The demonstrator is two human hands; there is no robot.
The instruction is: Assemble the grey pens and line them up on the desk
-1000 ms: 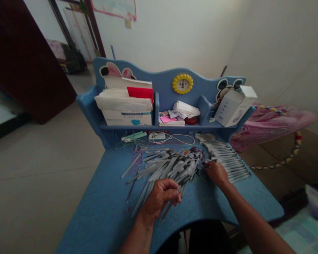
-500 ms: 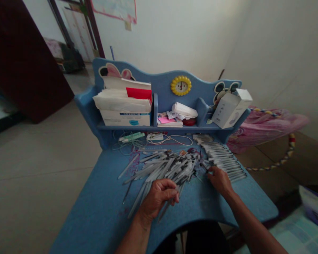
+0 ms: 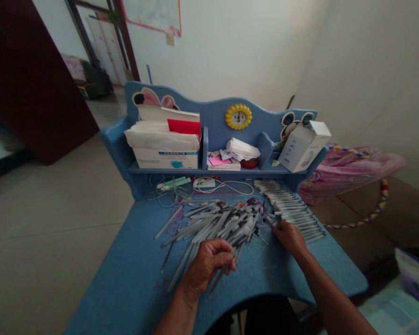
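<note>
A loose heap of clear, slim pens (image 3: 209,225) with dark tips lies across the middle of the blue desk (image 3: 125,274). My left hand (image 3: 209,263) is closed in a pinch in front of the heap; a thin translucent pen (image 3: 215,283) appears to pass through its fingers, partly hidden by them. To the right, my right hand (image 3: 290,237) pinches a dark-ended pen (image 3: 269,222) near the desktop, most of it covered by the fingers. Beside that hand, a row of pens (image 3: 296,211) lies side by side.
A raised blue shelf (image 3: 230,171) crosses the back of the desk, bearing a mask box (image 3: 150,158), a white box (image 3: 302,146) and a white roll (image 3: 243,147). Under it lie a white cable (image 3: 235,182) and green sticks (image 3: 174,183). A hoop (image 3: 380,200) stands right of the desk.
The view has tilted slightly, so the desk sits a little lower. Both hands keep nearly the same place and grip; the right hand's fingers have shifted slightly at the row's edge.
</note>
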